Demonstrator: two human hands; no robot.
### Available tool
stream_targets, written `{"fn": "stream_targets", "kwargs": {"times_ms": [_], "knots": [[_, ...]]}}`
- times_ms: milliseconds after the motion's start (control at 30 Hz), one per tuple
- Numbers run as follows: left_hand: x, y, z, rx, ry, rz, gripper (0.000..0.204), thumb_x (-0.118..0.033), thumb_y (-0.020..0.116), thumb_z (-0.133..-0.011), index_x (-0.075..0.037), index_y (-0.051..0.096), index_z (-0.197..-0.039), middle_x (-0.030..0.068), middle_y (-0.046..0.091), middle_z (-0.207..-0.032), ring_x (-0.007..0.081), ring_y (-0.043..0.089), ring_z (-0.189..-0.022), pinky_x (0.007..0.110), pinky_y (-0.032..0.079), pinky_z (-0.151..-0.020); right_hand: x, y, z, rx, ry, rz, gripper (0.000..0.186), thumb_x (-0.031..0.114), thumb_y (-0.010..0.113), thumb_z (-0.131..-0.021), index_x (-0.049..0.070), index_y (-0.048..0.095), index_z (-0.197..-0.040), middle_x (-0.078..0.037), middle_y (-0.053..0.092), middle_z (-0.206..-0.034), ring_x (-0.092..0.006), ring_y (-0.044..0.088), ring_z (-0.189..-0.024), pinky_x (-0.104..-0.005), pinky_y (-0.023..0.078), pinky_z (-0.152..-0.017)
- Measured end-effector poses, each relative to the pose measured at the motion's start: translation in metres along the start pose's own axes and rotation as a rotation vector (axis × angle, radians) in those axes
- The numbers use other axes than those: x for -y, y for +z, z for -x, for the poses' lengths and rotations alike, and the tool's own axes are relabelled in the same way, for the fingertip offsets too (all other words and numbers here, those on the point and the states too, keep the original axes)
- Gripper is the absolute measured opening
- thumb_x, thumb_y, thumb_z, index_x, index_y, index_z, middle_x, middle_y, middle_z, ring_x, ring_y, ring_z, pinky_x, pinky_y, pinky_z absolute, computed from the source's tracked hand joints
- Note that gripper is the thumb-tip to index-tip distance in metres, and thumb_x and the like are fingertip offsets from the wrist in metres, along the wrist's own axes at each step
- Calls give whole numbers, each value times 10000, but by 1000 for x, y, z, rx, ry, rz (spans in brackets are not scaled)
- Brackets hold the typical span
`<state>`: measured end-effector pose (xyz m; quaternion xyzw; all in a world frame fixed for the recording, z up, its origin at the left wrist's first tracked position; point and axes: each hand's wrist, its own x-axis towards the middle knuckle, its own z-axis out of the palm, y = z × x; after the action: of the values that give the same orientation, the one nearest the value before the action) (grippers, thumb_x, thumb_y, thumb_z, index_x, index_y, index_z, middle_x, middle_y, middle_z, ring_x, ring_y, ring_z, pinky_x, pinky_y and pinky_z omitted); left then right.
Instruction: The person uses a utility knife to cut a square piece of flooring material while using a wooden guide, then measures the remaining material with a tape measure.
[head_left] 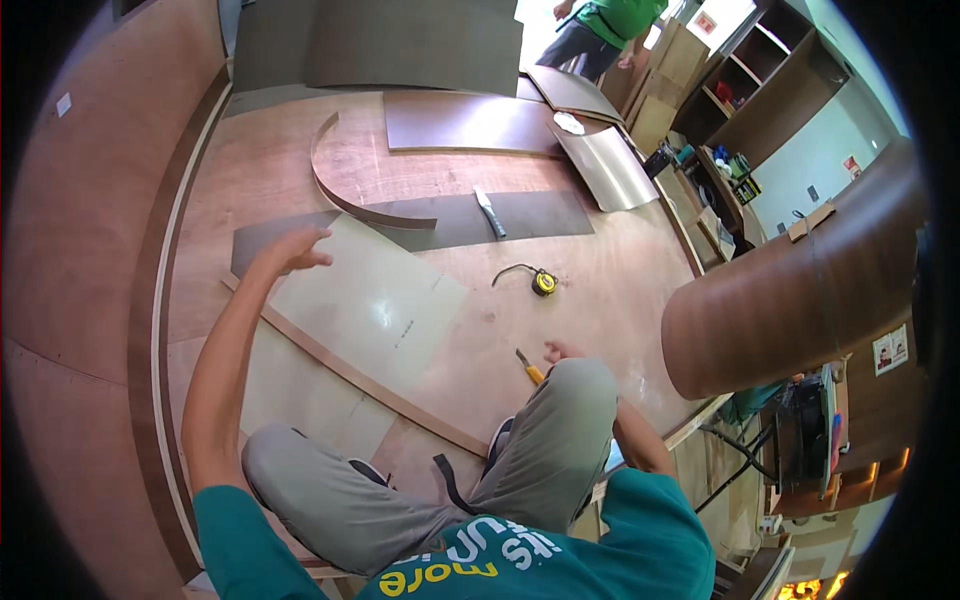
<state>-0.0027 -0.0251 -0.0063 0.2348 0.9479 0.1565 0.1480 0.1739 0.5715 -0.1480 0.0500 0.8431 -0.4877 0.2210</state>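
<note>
Over the upper left part of a pale sheet (385, 290), my left hand (305, 250) is open, fingers apart and nothing in them. A long wooden strip (350, 370) crosses below it. Partly hidden by my raised knee, my right hand (560, 352) has its fingers apart and empty, near a yellow utility knife (532, 372) on the plywood surface (620, 290). A yellow-black tape measure (543, 282) and a scraper with a dark handle (490, 215) lie farther forward. A curved brown strip (375, 216) rests beyond my left hand.
Dark sheets (410, 40), a veneered board (470, 120) and a bent panel (605, 165) lie at the far side, where a person in green (610, 20) stands. A large curved brown panel (780, 290) is at right, near cluttered shelving (725, 100). A tall wooden wall (70, 300) borders the left.
</note>
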Motion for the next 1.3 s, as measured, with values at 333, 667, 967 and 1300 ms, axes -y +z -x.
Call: {"fn": "stream_targets", "kwargs": {"times_ms": [333, 667, 967, 1300], "knots": [[-93, -24, -100, 121, 47, -28, 572, -407, 692, -763, -11, 601, -1165, 224, 641, -1067, 354, 605, -1030, 404, 464, -895, 484, 35, 213, 453, -1480, 426, 287, 49, 557, -850, 25, 611, -1130, -146, 617, -1119, -287, 617, -957, -390, 498, -844], [-21, 20, -68, 230, -151, -22, 737, -485, 663, -785, -47, 464, -1343, 177, 500, -1336, 306, 481, -1235, 374, 375, -1041, 507, 42, 246, 515, -1900, 581, 381, 207, 383, -949, -65, 593, -1114, -160, 606, -1082, -283, 573, -1028, -357, 456, -906], [35, 24, 16, 203, -356, 85, 695, -498, 649, -792, -107, 483, -1343, 135, 537, -1311, 291, 483, -1235, 411, 376, -1038, 519, 101, 258, 102, -2063, -60, 283, 124, 666, -776, 201, 724, -1042, -58, 640, -899, -153, 585, -681, -257, 469, -684], [36, 19, 35, 323, -595, 359, 733, -460, 658, -807, -92, 409, -1390, 122, 452, -1398, 274, 429, -1286, 397, 358, -1050, 458, 69, 87, 19, -1076, 504, 407, 63, 519, -899, 125, 511, -1301, -103, 654, -928, -233, 639, -831, -355, 504, -745]]}}
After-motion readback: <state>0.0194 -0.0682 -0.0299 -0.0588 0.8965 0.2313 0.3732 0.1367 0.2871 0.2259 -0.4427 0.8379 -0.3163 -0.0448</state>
